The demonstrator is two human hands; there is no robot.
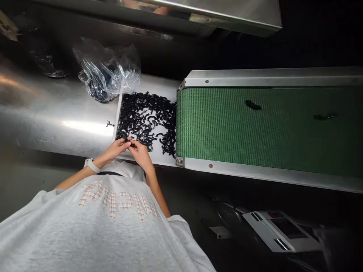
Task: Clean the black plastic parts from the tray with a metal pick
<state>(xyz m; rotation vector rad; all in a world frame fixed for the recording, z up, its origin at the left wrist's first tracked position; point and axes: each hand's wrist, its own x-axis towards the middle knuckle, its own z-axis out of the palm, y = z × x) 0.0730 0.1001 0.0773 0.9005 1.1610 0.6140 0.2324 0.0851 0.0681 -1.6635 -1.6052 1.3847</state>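
Observation:
My left hand (pixel 115 150) and my right hand (pixel 139 153) meet above the near edge of a white tray (pixel 154 156). Between their fingertips is a small black part (pixel 131 144), pinched by both; its exact kind is too small to make out. Many similar small black parts (pixel 144 117) lie spread in the tray, thickest along its left, far and right sides. A few thin black pieces (pixel 109 124) rest on the steel table just left of the tray.
A clear plastic bag (pixel 106 75) with dark contents stands at the tray's far left corner, on the steel table (pixel 56 113). To the right runs a green conveyor belt (pixel 215 128) carrying black pieces (pixel 253 105). A metal housing (pixel 241 15) overhangs the back. A grey device (pixel 283 231) sits lower right.

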